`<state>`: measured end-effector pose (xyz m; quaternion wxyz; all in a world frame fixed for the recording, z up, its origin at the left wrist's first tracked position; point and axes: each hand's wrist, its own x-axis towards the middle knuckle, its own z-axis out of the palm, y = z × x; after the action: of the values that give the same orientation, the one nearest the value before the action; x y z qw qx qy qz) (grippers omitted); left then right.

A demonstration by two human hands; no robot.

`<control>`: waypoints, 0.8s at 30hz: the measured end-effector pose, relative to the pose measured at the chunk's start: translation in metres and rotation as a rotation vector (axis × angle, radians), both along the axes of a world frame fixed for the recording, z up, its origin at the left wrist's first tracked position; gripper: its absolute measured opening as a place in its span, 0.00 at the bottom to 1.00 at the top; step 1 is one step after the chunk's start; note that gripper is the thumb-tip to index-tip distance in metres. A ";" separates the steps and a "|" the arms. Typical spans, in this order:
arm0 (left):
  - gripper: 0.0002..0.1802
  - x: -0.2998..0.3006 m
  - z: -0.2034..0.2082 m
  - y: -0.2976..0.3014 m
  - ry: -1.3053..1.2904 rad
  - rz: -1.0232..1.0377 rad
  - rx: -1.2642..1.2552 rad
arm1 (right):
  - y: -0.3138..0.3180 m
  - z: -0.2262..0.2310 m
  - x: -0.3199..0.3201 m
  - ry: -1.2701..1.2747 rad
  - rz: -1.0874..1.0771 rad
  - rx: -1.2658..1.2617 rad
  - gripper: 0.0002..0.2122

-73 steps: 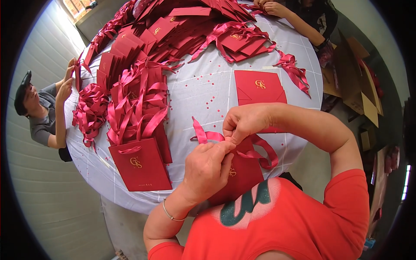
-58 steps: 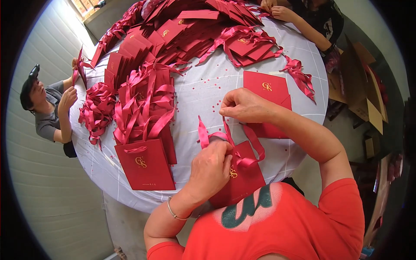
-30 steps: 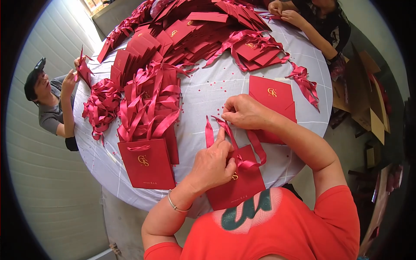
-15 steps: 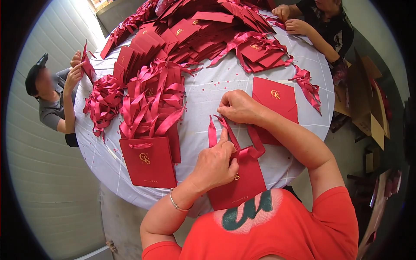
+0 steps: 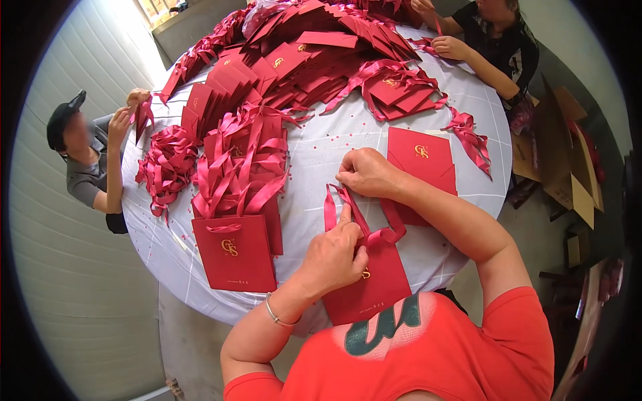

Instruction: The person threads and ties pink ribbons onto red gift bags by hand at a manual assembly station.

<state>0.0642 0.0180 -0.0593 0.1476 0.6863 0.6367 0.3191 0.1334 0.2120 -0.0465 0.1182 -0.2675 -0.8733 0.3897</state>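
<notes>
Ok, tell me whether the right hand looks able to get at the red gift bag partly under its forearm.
Probably yes: the red gift bag lies close beside the right hand, its upper part uncovered, though that hand appears to pinch a pink ribbon it may need to release.

Bag (image 5: 374, 291) was deep red, emblem (image 5: 366, 273) gold, ribbon (image 5: 330, 214) totally hot pink, surface (image 5: 313, 170) pale with a white grid.

I judge this a small hand-assembly workroom. Grounds: a white-clothed round table (image 5: 309, 175) carrying a large heap of red paper bags (image 5: 294, 63), a tangle of ribbon (image 5: 168, 157) and a red bag (image 5: 381, 284) before me; one person (image 5: 87, 177) at its left edge, another person (image 5: 493, 50) at far right; an open cardboard box (image 5: 558, 137) alongside.
</notes>
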 end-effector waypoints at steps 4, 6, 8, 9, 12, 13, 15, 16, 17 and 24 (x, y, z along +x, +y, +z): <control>0.12 0.003 0.003 0.000 0.019 0.009 -0.042 | 0.000 -0.001 0.000 -0.033 -0.014 0.026 0.11; 0.12 0.002 0.002 0.002 0.004 0.000 -0.036 | 0.000 -0.002 0.002 -0.027 -0.019 0.044 0.11; 0.12 0.001 0.001 0.002 -0.019 -0.017 -0.035 | 0.001 -0.002 0.005 -0.010 0.011 0.056 0.14; 0.12 0.000 0.001 0.003 -0.026 -0.018 -0.018 | 0.000 -0.001 0.010 -0.018 0.002 0.053 0.14; 0.11 -0.002 -0.001 0.000 -0.058 -0.011 -0.007 | -0.011 0.020 0.031 0.121 0.031 0.114 0.14; 0.12 -0.003 -0.001 -0.001 -0.083 -0.006 -0.001 | -0.014 0.028 0.043 0.109 0.031 0.110 0.14; 0.14 -0.003 0.008 -0.001 -0.178 0.027 -0.087 | -0.024 0.040 0.069 0.142 0.222 0.164 0.14; 0.14 -0.003 0.011 -0.002 -0.184 0.031 -0.089 | -0.029 0.048 0.083 0.061 0.283 0.122 0.14; 0.15 -0.003 0.010 -0.002 -0.177 0.059 -0.064 | -0.034 0.051 0.094 -0.023 0.344 0.076 0.13; 0.17 0.001 0.014 0.000 -0.199 0.027 -0.043 | -0.045 0.031 0.113 0.244 0.310 0.520 0.11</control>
<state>0.0650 0.0182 -0.0449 0.2205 0.6392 0.6348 0.3739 0.2464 0.1669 -0.0150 0.2255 -0.0435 -0.9533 0.1962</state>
